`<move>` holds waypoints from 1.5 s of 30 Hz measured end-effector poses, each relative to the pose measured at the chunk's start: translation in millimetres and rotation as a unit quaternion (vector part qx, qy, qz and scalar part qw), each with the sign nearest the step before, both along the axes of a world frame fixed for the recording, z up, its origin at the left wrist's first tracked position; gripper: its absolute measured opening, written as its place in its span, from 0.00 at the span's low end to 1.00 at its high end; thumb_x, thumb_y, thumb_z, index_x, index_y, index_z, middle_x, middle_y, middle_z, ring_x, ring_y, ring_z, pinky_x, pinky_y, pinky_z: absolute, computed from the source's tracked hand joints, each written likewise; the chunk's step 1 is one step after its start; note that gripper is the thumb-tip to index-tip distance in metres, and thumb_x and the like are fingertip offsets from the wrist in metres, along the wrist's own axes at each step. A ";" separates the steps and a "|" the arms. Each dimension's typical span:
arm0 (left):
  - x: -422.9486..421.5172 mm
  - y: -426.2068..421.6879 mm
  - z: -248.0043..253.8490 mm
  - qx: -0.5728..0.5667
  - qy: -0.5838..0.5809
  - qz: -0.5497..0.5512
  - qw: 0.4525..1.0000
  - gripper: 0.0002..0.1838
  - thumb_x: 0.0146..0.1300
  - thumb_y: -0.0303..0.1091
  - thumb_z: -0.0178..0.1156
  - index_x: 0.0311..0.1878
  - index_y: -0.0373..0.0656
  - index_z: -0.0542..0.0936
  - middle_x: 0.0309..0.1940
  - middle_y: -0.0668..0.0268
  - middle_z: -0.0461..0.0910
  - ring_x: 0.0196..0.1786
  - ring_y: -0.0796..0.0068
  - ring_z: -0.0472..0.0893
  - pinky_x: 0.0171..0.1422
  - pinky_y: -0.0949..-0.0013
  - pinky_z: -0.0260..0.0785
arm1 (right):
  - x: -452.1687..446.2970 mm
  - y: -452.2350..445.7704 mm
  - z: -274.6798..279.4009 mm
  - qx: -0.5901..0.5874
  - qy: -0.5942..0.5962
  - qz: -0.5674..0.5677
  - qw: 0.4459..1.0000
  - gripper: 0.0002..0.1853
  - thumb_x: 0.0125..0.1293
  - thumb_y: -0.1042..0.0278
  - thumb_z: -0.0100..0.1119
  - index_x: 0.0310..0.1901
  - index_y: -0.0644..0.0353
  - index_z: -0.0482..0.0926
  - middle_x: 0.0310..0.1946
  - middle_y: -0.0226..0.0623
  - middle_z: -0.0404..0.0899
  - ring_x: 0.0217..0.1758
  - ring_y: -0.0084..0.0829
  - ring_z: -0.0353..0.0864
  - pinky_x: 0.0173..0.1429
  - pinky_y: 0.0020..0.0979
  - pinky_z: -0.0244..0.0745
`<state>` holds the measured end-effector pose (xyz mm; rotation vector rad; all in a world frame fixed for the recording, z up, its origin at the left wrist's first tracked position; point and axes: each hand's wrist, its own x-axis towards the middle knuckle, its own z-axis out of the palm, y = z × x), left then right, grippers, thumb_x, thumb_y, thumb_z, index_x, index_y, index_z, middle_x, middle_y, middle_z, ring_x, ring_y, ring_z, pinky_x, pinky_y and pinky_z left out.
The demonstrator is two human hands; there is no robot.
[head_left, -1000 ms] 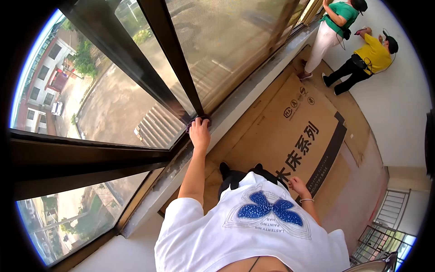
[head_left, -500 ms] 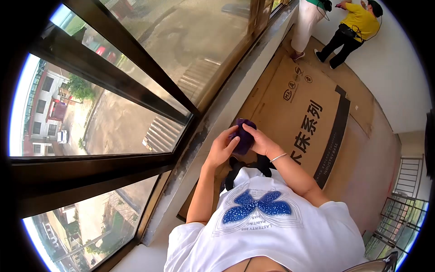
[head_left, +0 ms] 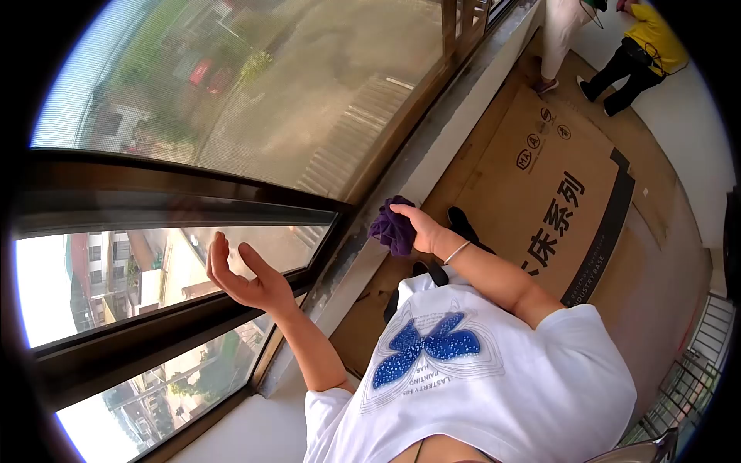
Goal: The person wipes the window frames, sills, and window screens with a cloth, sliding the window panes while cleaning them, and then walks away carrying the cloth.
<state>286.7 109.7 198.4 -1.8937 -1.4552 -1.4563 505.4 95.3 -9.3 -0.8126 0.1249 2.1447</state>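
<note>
Fingers of the right hand, as I see them remotely, are closed on a crumpled purple cloth bunched to their left with no clear long axis, while the left hand, loosely spread and empty before the dark-brown-framed glass window, is farther left, well apart.

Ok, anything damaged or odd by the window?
Yes: the long, pale grey windowsill beside the dark brown window frame looks blotchy, with darker patches breaking up its surface; whether dirt or damage, I can't tell.
</note>
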 end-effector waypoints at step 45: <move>32.2 114.3 21.5 0.202 0.130 0.252 0.937 0.30 0.74 0.41 0.40 0.70 0.27 0.54 0.71 0.43 0.47 0.73 0.48 0.50 0.73 0.45 0.42 | 97.1 299.4 403.5 0.674 -0.600 -0.422 0.086 0.13 0.52 0.78 0.57 0.39 0.52 0.80 0.41 0.29 0.78 0.49 0.35 0.74 0.50 0.36 0.72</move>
